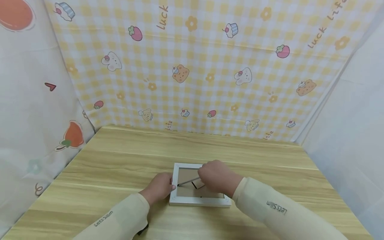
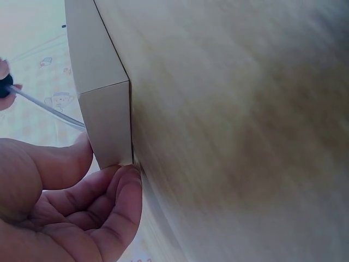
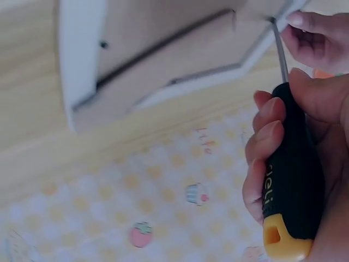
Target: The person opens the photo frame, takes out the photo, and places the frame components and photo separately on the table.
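A white picture frame lies on the table with its brown backing board facing up. My left hand pinches the frame's left side; in the left wrist view the thumb and curled fingers meet at its edge. My right hand grips a screwdriver by its black and yellow handle. Its metal shaft slants across the board, with the tip at a dark spot by the inner left edge. A thin dark-edged stand shows on the backing, partly hidden by the right hand in the head view.
The wood-grain table runs back to a yellow checked cloth. White cloths hang at the left and right. A small dark object pokes out beside the left sleeve.
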`<state>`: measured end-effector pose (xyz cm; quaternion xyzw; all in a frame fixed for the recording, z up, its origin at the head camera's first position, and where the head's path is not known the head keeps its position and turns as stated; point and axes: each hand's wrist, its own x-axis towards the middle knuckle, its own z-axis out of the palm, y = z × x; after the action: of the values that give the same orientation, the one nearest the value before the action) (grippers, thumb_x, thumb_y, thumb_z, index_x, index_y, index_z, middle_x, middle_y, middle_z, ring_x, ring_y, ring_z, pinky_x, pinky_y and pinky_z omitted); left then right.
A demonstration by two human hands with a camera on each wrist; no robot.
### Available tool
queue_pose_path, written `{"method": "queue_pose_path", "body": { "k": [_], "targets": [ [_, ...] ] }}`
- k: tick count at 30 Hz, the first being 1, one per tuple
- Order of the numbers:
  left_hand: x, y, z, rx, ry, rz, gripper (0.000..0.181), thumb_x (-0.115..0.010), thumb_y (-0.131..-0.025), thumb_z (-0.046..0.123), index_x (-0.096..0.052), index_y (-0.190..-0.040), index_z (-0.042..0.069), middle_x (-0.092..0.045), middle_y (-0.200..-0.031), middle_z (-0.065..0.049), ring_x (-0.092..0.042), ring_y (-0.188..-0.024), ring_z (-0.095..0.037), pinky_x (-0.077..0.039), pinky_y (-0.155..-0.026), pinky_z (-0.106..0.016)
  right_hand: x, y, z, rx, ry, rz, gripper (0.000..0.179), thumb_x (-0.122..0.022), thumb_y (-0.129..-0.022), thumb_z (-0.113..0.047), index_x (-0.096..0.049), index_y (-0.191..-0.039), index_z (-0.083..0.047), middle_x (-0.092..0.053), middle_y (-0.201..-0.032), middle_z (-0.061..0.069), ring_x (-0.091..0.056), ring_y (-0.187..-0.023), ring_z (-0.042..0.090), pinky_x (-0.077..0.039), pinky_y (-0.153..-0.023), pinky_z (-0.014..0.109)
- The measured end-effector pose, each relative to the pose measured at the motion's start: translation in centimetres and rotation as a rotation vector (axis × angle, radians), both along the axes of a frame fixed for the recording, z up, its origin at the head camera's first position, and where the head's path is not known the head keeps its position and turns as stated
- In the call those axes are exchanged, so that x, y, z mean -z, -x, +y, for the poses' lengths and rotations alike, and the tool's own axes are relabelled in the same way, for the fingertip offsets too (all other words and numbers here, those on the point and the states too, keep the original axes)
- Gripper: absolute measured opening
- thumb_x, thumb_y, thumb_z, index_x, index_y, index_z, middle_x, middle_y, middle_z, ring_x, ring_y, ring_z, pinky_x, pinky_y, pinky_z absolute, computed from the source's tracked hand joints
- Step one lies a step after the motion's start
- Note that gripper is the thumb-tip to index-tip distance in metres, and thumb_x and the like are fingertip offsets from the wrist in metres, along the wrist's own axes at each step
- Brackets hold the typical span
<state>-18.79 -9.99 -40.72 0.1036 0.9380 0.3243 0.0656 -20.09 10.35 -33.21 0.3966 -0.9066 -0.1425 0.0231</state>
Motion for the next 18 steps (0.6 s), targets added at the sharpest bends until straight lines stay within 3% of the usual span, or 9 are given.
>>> {"method": "queue_pose_path", "body": {
  "k": [5, 11, 15, 18],
  "targets": [
    [0.1, -0.1, -0.3, -0.01, -0.005, 0.004, 0.023, -0.067, -0.088, 0.005, -0.052, -0.071, 0.005, -0.048, -0.063, -0.001, -0.045, -0.059, -0.015, -0.039, -0.055, -0.027, -1.4, 0.1, -2.2, -0.03, -0.125, 0.035, 0.031, -0.068, -0.082, -0.007, -0.051, -0.059, -0.017, -0.035, -0.053, -0.008, -0.026, -0.051, 0.009, -0.026, -0.045, 0.021],
    [-0.3, -0.4, -0.4, -0.009, -0.009, 0.015, 0.024, -0.069, -0.087, 0.004, -0.051, -0.07, 0.005, -0.047, -0.062, -0.001, -0.045, -0.059, -0.015, -0.039, -0.056, -0.027, -2.2, 0.7, -5.4, -0.055, -0.302, 0.121, 0.039, -0.065, -0.085, -0.014, -0.039, -0.056, -0.019, -0.026, -0.053, -0.007, -0.02, -0.05, 0.01, -0.02, -0.041, 0.023],
    [-0.4, -0.4, -0.3, 0.002, -0.031, 0.036, 0.026, -0.069, -0.084, 0.001, -0.049, -0.068, 0.006, -0.044, -0.06, 0.001, -0.042, -0.058, -0.014, -0.037, -0.055, -0.027, -2.8, 0.9, -7.3, -0.069, -0.372, 0.142, 0.04, -0.064, -0.087, -0.018, -0.037, -0.057, -0.019, -0.027, -0.053, -0.006, -0.02, -0.05, 0.01, -0.021, -0.04, 0.023],
    [-0.2, -0.3, -0.3, 0.007, -0.067, 0.057, 0.027, -0.069, -0.082, -0.001, -0.048, -0.066, 0.006, -0.042, -0.06, 0.001, -0.041, -0.057, -0.014, -0.035, -0.054, -0.027, -3.1, 1.0, -8.7, -0.1, -0.417, 0.162, 0.035, -0.063, -0.089, -0.02, -0.044, -0.059, -0.02, -0.032, -0.054, -0.007, -0.024, -0.05, 0.009, -0.025, -0.042, 0.022]
  ]
}}
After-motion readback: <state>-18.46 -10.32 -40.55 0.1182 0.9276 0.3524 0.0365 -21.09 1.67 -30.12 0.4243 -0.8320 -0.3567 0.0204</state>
